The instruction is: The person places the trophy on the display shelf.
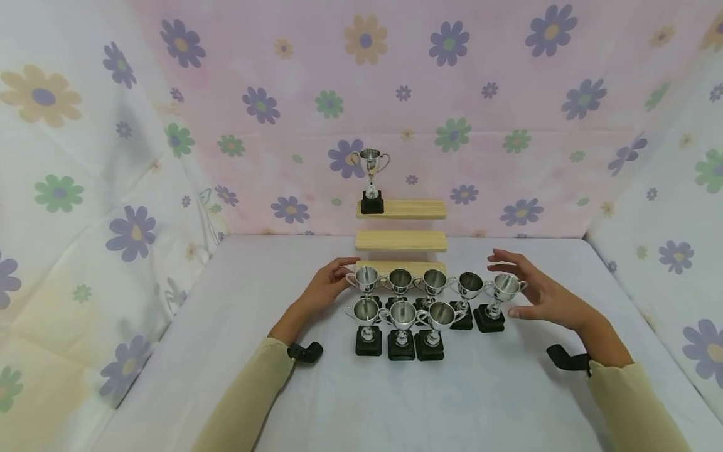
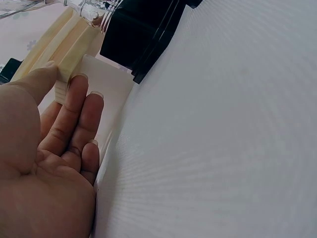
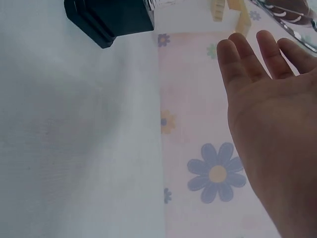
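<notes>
My left hand [image 1: 326,285] is at the left end of the lowest step of a small wooden display stand [image 1: 401,241], thumb and fingertips on either side of its pale board [image 2: 77,52]. Just right of that hand stands a silver two-handled trophy cup [image 1: 367,280] on a black base [image 2: 141,37]. My right hand [image 1: 531,292] is held with spread fingers beside the rightmost trophy cup [image 1: 504,289], nothing in its grasp. In the right wrist view its palm [image 3: 277,119] faces the camera, fingers extended, and a black trophy base [image 3: 116,20] shows at the upper left.
Several trophies stand in two rows before the stand, the front row including a cup [image 1: 402,316] in its middle. One more trophy [image 1: 371,172] is on the top step's left end. White cloth [image 1: 361,408] covers the table; a flowered backdrop [image 1: 407,113] surrounds it.
</notes>
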A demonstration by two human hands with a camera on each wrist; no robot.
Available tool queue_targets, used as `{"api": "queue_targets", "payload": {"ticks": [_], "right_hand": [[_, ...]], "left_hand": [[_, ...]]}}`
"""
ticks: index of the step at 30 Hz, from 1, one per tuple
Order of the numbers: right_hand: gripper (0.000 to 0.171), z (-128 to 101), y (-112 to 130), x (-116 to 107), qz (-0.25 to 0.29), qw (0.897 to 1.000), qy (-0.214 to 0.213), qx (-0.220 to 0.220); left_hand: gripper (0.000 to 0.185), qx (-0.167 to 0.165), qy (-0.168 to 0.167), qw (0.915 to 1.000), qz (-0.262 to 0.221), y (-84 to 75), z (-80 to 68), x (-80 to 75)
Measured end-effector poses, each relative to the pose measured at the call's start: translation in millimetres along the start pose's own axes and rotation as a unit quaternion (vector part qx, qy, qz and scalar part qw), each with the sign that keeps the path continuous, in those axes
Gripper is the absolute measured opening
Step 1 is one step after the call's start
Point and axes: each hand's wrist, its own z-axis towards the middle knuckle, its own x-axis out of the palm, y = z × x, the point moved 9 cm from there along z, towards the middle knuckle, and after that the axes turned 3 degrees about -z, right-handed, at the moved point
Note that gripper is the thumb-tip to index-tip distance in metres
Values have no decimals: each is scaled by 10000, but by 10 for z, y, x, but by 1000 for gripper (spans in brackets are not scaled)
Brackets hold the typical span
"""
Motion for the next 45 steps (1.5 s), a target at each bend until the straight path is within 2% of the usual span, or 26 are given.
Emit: {"api": "queue_targets", "payload": {"ticks": [4,9,15,20,22,29,45], "right_hand": [[101,-36,-106,-7,203,9996,12,185],[82,-79,-237,-4,429,9972,9,604],[55,-121,-311,0,510,9942,-186,933],[43,-124,-385,15,574,9925,-311,1034],[40,-125,-412,15,442,9921,-349,1118],[35,-129,-478,36,398,9894,-359,1353],[33,-123,-438,13,336,9885,-486,1390]], "left_hand": [[47,15,-20,10000,74,-24,-14,-2],[47,88,2,9999,104,-46,-29,0],[47,87,-6,9999,67,-44,-16,6],[47,39,25,10000,55,-26,-13,7],[47,44,36,10000,25,-21,-9,6],[46,7,10,10000,-23,-15,-10,0],[47,68,-8,10000,44,-62,-17,6]]}}
